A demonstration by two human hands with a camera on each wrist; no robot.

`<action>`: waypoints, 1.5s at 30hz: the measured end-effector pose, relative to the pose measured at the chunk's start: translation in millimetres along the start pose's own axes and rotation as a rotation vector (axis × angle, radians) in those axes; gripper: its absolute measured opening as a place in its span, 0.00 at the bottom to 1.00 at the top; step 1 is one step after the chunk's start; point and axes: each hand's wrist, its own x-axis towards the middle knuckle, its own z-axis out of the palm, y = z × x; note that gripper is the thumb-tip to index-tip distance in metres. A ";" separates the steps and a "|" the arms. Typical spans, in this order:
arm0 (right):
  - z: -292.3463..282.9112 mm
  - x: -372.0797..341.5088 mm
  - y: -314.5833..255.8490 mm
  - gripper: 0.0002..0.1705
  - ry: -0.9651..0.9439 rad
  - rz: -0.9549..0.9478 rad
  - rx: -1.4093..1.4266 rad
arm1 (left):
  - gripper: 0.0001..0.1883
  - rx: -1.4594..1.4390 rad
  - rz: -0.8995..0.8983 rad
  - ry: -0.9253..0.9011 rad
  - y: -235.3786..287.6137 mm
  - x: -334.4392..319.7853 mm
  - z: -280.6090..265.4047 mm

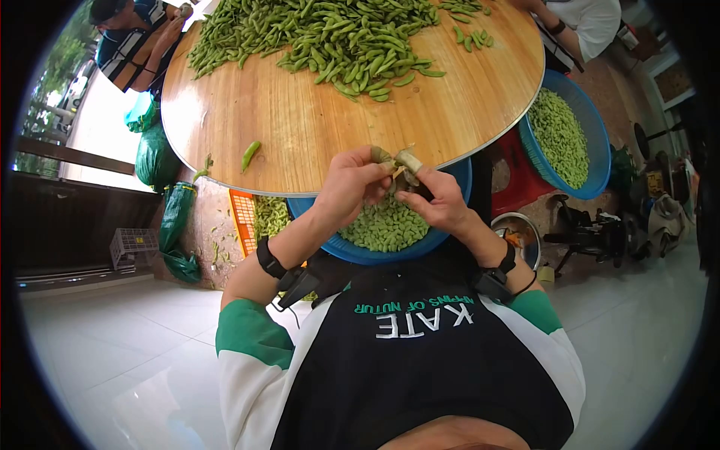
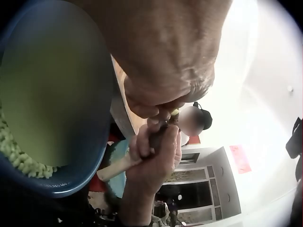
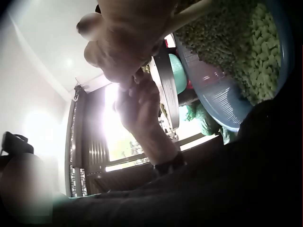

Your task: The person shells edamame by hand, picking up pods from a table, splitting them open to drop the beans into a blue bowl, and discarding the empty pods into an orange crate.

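Observation:
Both hands meet near the front edge of the round wooden table [image 1: 300, 120], over a blue basin [image 1: 367, 259] of shelled green beans [image 1: 386, 226]. The left hand [image 1: 346, 184] has its thumb and fingers pinched together, with a small yellowish-brown piece [image 1: 397, 172] at the fingertips; its kind I cannot tell. An olive covering [image 1: 381, 154] wraps a left digit, and a pale one [image 1: 409, 159] shows at the right fingertips. Curled fingers of the right hand [image 1: 442, 201] grip a pale, straight stick-like handle [image 2: 120, 168], whose other end is hidden by the hand.
A heap of green pods [image 1: 337, 37] covers the table's far side; one pod [image 1: 250, 155] lies alone at left. At right stand another blue basin [image 1: 600, 146] of beans, a red stool [image 1: 521, 176] and a metal bowl [image 1: 525, 225]. An orange basket [image 1: 241, 217] stands left. Two people sit opposite.

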 end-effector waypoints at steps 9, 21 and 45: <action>-3.0 -0.9 -11.8 0.17 -0.061 0.455 0.303 | 0.06 0.796 0.109 -0.059 21.3 -48.1 -28.3; -1.0 5.6 -14.0 0.19 -0.101 0.508 0.403 | 0.11 1.572 0.780 0.315 62.5 54.7 -56.0; 1.2 21.5 -5.1 0.20 -0.025 0.616 1.300 | 0.05 0.162 0.228 0.006 15.3 15.1 -13.8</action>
